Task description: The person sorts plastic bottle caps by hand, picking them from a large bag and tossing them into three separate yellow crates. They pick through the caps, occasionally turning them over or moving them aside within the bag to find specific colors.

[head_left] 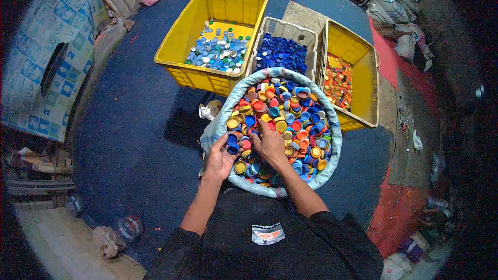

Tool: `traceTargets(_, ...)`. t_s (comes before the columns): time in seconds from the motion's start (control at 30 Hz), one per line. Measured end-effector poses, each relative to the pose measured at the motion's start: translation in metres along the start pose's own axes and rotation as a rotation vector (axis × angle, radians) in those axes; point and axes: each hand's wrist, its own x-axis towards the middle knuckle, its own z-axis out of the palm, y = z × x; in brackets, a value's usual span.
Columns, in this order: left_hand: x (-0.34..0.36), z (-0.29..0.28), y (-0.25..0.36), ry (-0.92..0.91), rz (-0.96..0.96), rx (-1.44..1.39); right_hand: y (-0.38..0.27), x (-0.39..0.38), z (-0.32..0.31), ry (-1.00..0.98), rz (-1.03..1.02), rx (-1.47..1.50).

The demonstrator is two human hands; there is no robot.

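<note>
Head view: a round-mouthed sack (336,124) with a thick, pale rolled rim stands close against the person's front, filled with loose plastic bottle caps (301,119) in red, orange, yellow and blue. Both hands are over the near left part of the sack's mouth, so most of the caps lie beyond them and to their right. At the sack's left rim, the left hand (220,161) is turned palm up, thumb and fingers curled around a couple of dark blue caps (233,148). Nearer the sack's middle, the right hand (271,148) is back up, its fingers reaching down among the caps; whether they grip one cannot be told.

Beyond the sack and to its left stands a large yellow crate (174,41) with light blue, white and green caps scattered inside. Directly beyond the sack is a whitish crate (290,25) heaped with dark blue caps. Beyond the sack to its right, another yellow crate (365,83) holds orange and red caps.
</note>
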Motion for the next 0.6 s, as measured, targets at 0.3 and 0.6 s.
traceTargets(0.3, 0.001, 0.001, -0.003, 0.0, -0.022, 0.008, 0.02, 0.004, 0.002, 0.057, 0.157, 0.553)
traceTargets(0.6, 0.005, 0.023, -0.013, -0.03, -0.032, 0.029, 0.033, -0.002, -0.035, -0.086, 0.439, 1.33)
